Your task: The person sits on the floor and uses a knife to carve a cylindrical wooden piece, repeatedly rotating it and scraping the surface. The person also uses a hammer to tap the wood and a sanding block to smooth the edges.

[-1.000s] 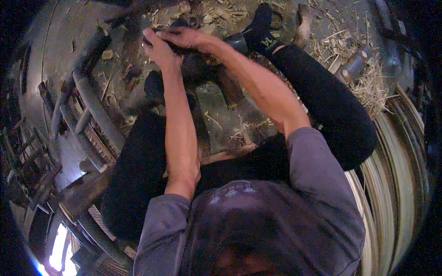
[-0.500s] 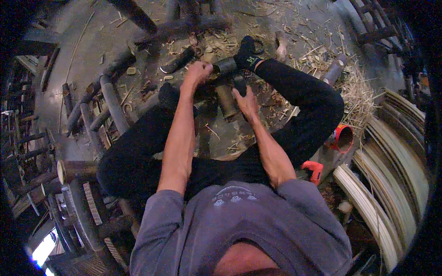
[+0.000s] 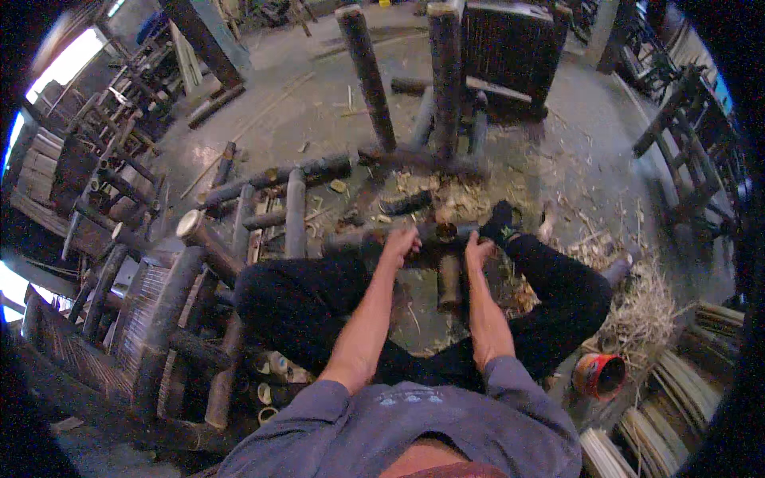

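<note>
A dark bamboo pole (image 3: pixel 434 233) lies crosswise between my feet, with a round hole or open end showing near its right part. My left hand (image 3: pixel 401 244) is closed, its fingers curled in front of the pole; what it holds, if anything, is too small to make out. My right hand (image 3: pixel 477 250) wraps round the pole's right end next to my foot, its fingers partly hidden. Below the pole, between my hands, a short lighter bamboo piece (image 3: pixel 449 284) points toward me.
Wood chips (image 3: pixel 462 199) litter the floor beyond the pole. Bamboo furniture frames (image 3: pixel 296 211) stand at left, and two posts (image 3: pixel 366 80) rise ahead. To the right are a red-rimmed can (image 3: pixel 599 377), a shavings heap (image 3: pixel 645 307) and bundled bamboo strips (image 3: pixel 677 390).
The view has tilted up, showing more of the room. My right hand has come up from below the bamboo to its right end. My left hand stays closed beside it.
</note>
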Demonstrator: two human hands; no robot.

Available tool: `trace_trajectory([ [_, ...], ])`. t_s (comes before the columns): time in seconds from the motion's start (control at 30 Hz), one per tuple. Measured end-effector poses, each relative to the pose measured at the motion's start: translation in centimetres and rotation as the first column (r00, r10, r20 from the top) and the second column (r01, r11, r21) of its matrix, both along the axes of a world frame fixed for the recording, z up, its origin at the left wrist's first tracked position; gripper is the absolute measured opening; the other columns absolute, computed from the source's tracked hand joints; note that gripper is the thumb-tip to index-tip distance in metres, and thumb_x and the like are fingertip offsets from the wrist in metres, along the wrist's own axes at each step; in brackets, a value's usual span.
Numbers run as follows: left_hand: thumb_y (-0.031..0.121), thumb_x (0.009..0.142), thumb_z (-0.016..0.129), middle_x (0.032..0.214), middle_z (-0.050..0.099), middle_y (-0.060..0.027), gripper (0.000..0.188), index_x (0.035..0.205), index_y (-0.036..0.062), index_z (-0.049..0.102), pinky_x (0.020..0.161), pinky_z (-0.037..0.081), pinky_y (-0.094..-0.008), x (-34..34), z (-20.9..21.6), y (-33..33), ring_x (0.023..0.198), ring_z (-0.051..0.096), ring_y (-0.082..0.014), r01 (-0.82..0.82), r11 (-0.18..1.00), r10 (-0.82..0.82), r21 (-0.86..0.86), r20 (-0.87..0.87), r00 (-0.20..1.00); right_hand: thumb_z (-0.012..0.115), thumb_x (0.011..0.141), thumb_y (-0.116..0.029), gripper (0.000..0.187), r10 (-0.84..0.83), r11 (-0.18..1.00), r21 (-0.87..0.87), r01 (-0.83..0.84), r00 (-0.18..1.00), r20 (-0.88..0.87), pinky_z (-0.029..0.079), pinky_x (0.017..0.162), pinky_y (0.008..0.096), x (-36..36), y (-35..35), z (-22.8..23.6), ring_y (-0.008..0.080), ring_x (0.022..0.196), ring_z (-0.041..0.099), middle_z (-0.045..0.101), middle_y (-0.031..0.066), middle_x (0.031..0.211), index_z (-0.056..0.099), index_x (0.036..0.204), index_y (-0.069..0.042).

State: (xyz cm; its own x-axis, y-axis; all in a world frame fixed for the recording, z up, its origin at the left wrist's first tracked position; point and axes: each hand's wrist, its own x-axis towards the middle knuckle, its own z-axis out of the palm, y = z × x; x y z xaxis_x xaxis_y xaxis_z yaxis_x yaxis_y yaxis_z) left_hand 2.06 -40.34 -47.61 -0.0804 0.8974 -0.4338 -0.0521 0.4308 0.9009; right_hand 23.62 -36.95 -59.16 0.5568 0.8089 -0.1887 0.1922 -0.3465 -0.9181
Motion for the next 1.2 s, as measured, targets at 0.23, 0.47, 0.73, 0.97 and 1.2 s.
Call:
trace_trajectory([
  [0.23, 0.034, 0.081, 0.063, 0.078, 0.058, -0.0104, 0.037, 0.1, 0.0047, 0.05, 0.053, 0.047, -0.0381, 0.9, -5.9, -2.6, 0.06, 0.056, -0.0221, -0.263, 0.903, 0.35, -0.341, 0.226, 0.909, 0.064, 0.078, -0.051, 0.065, -0.216, 0.97, -0.185, 0.159, 0.911, -0.35, 0.049, 0.07, 0.0446, -0.2, 1.2, -0.3, 0.0303, 0.09, 0.054, 0.053, 0.0141, 0.11, 0.041, 0.12, -0.007],
  [0.47, 0.072, 0.068, 0.058, 0.12, 0.049, -0.0091, 0.084, 0.13, 0.0167, 0.039, 0.071, 0.043, -0.0502, -0.7, -6.0, -1.3, 0.096, 0.052, -0.0318, -0.478, 0.805, 0.587, -0.351, 0.59, 0.555, 0.065, 0.077, -0.054, 0.053, 0.09, 0.996, 0.058, -0.071, 0.877, -0.473, 0.041, 0.049, 0.0307, 1.7, -1.5, 6.2, 0.0125, 0.067, 0.046, 0.045, 0.0013, 0.074, 0.05, 0.091, -0.005],
  [0.73, 0.067, 0.079, 0.048, 0.12, 0.054, -0.0061, 0.07, 0.126, 0.0158, 0.046, 0.088, 0.043, -0.0501, -4.7, -1.5, 0.4, 0.108, 0.052, -0.0301, -0.583, 0.782, 0.362, 0.219, 0.601, 0.712, 0.059, 0.087, -0.041, 0.045, 0.515, 0.75, 0.498, -0.436, 0.857, -0.027, 0.04, 0.082, 0.0283, -1.9, -2.7, 18.6, 0.0146, 0.089, 0.05, 0.057, 0.0057, 0.099, 0.055, 0.108, -0.002],
  [0.97, 0.06, 0.083, 0.05, 0.113, 0.056, -0.0057, 0.063, 0.122, 0.0117, 0.047, 0.095, 0.041, -0.0452, -9.2, 16.1, 3.3, 0.107, 0.052, -0.0258, -0.677, 0.654, 0.033, 0.337, 0.881, 0.471, 0.047, 0.091, -0.039, 0.056, 0.644, 0.585, 0.679, -0.443, 0.763, -0.056, 0.037, 0.097, 0.032, -3.3, -4.0, 31.7, 0.0217, 0.117, 0.044, 0.041, 0.009, 0.132, 0.034, 0.137, -0.009],
  [1.2, 0.055, 0.082, 0.056, 0.104, 0.059, -0.0057, 0.051, 0.11, 0.0116, 0.054, 0.087, 0.045, -0.0387, -10.6, 30.7, 5.3, 0.096, 0.056, -0.0221, -0.521, 0.586, -0.255, 0.621, 0.751, 0.609, 0.053, 0.089, -0.029, 0.045, 0.346, 0.317, 0.836, -0.447, 0.876, 0.337, 0.036, 0.095, 0.0306, -8.1, -1.7, 40.0, 0.0164, 0.106, 0.046, 0.047, 0.0065, 0.122, 0.044, 0.127, -0.007],
])
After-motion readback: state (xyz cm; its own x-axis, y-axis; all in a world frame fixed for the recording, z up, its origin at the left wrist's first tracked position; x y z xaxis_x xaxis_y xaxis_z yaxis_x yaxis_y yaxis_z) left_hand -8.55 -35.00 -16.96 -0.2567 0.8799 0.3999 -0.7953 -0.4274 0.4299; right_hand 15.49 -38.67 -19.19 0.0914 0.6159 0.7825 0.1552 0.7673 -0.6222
